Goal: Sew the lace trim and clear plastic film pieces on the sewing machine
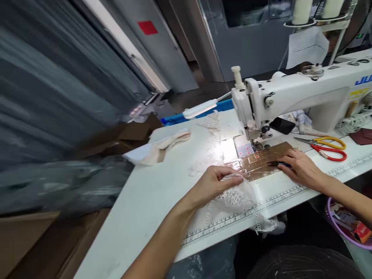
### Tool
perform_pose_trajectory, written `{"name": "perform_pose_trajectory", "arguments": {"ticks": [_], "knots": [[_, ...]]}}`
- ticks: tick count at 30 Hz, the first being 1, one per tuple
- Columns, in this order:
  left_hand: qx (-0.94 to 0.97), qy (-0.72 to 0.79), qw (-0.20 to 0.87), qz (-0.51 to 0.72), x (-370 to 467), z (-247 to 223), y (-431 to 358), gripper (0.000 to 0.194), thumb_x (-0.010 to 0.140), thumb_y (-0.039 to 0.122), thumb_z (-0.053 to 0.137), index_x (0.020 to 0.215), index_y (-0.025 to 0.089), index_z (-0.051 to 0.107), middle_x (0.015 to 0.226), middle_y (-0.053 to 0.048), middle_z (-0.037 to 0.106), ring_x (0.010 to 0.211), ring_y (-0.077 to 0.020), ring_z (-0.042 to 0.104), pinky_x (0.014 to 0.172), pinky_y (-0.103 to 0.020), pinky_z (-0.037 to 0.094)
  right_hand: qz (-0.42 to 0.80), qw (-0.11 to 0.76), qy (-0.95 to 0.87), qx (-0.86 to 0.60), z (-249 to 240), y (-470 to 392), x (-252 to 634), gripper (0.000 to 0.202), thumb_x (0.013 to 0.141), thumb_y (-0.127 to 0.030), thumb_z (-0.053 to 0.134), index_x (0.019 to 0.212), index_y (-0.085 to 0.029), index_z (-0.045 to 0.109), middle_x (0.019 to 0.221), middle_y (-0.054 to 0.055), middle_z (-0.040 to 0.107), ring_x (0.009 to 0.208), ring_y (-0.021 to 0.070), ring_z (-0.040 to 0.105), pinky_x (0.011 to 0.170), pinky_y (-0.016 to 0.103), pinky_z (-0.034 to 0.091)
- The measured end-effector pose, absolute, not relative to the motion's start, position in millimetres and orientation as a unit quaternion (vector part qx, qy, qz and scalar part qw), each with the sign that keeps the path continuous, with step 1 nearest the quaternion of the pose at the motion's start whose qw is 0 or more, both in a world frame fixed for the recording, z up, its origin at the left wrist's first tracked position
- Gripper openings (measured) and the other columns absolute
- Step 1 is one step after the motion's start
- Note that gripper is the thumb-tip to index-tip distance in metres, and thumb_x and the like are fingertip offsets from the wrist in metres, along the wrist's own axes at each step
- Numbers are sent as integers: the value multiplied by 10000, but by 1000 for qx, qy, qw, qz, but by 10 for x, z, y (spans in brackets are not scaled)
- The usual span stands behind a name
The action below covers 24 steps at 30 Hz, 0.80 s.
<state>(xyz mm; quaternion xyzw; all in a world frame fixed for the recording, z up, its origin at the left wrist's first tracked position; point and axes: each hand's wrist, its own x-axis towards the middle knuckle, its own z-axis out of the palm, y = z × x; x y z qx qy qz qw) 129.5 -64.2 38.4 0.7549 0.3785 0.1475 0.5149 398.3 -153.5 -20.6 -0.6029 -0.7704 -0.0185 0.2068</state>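
- Two hands seen in head view, both at the front of the table point(162, 193), nr the sewing m/c point(293, 93).
- L hand point(213, 184): thumb & index together, clamped on lace point(236, 197); other fingers partly hidden.
- R hand point(305, 170): fingers closed round small dark snips point(274, 164) w/ a blue part; tips pointed L, over the brown strip point(280, 150). Whether blades are open or shut can't be told.
- Step in hand (judged): lace is held up by its edge for handling, w/ snips gripped at the ready; no cut is seen.
- Next move, as judged, calls for a firm L pinch, lace spread flat nr the fingers, & snip tips aimed well clear of skin.
- Lace pos.: upper end in L pinch, by the strip's L end, in front of the needle area; body laid across the printed ruler point(217, 226), lower end hung over the front edge.
- Lace long axis: approx. diagonal, run from the pinch toward the wearer & a bit to the R; bunched, so exact line is unclear.
- Strip long axis: L–R, w/ R end angled slightly away from the wearer.
- Scissors point(314, 142) laid beyond R hand, blades pointed L, handles R; untouched.
- Phone point(281, 126) placed under the m/c arm, beyond the scissors.
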Motion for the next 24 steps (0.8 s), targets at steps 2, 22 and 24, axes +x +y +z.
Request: {"name": "perform_pose_trajectory", "arguments": {"ticks": [2,22,24], "knots": [[738,389,533,141,1249,312,-607,294,698,447,734,822,184,775,823,-72,734,739,-179,620,664,-284,469,-37,214,-768,-603,-230,-1494,3934,299,981,-281,405,884,-149,656,829,115,618,791,235,561,708,371,447],[638,410,627,179,1191,242,-636,355,724,507,697,800,161,726,630,15,569,570,-95,414,562,-231,332,305,344,-673,-580,-105,-1312,2941,420,992,-478,249,711,-223,429,577,-18,475,502,118,393,510,255,317],[636,414,626,180,1184,237,-639,351,727,494,696,805,153,725,622,20,548,564,-90,390,545,-225,305,296,339,-673,-587,-107,-1302,2923,417,981,-494,252,709,-226,418,580,-15,477,502,121,392,511,256,316]]}}
